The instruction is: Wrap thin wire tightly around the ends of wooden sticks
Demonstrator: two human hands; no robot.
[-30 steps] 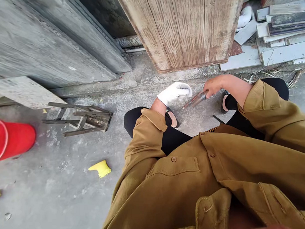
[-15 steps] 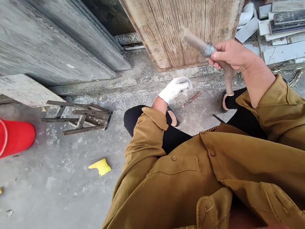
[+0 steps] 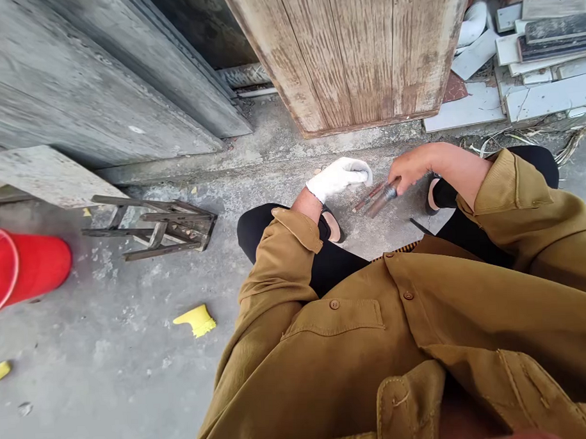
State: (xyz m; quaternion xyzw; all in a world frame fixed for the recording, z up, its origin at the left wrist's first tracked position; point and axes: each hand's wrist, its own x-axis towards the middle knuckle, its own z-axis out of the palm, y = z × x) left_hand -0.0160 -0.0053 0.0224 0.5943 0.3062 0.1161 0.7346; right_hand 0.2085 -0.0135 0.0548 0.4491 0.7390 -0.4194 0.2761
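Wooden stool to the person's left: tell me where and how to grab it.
Probably take the wooden stool by the long bar along its lower edge as pictured, coming from that side: the bar is slim and straight, and a gap behind it should leave room to wrap round.

A rod (image 3: 362, 204) lies on the floor (image 3: 121, 392) between left hand (image 3: 339, 178) and right hand (image 3: 409, 169); the stick (image 3: 381, 203) in the right hand is just beside it. Ahead is a panel (image 3: 355, 63), tiles (image 3: 548, 96) stacked to its right. To the left is a stool (image 3: 175, 218), with a bucket (image 3: 39, 261) farther left and a scrap (image 3: 197, 321) nearer in.
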